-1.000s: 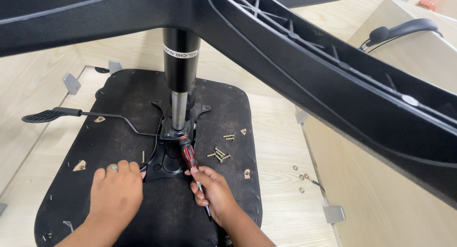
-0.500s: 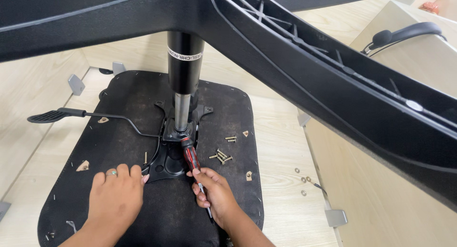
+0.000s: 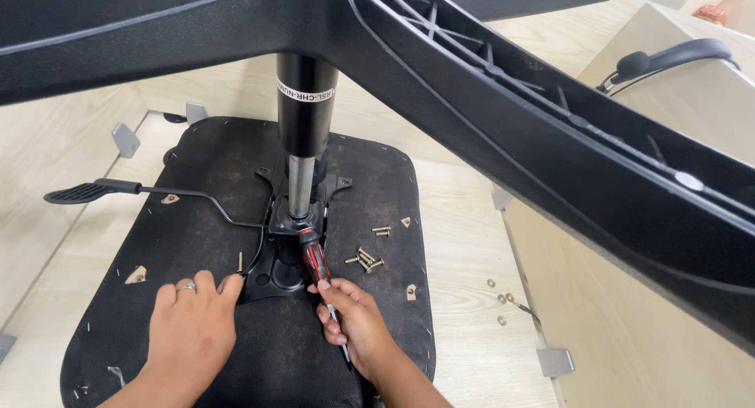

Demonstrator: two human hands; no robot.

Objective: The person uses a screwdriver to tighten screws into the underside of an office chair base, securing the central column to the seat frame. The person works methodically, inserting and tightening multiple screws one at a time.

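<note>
Wooden floor (image 3: 464, 219), seat underside (image 3: 189, 219) edges clear, right hand (image 3: 358, 321) gripping screwdriver (image 3: 314, 262)

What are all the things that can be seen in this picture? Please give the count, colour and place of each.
seat underside: one, black fabric, flat on the wooden floor, centre
metal mechanism plate: one, black, middle of the seat underside
gas cylinder: one, black with a silver rod, upright from the plate
chair base arms: black plastic, across the top of the view
lever: one, black, sticking out left of the seat
loose screws: a small pile, brass-coloured, on the seat right of the plate
washers: a few, silver, on the floor at right
armrest: one, black, top right
screwdriver: one, red and black handle, by the plate
left hand: flat on the seat, fingertips at the plate edge
right hand: holding the screwdriver
</note>
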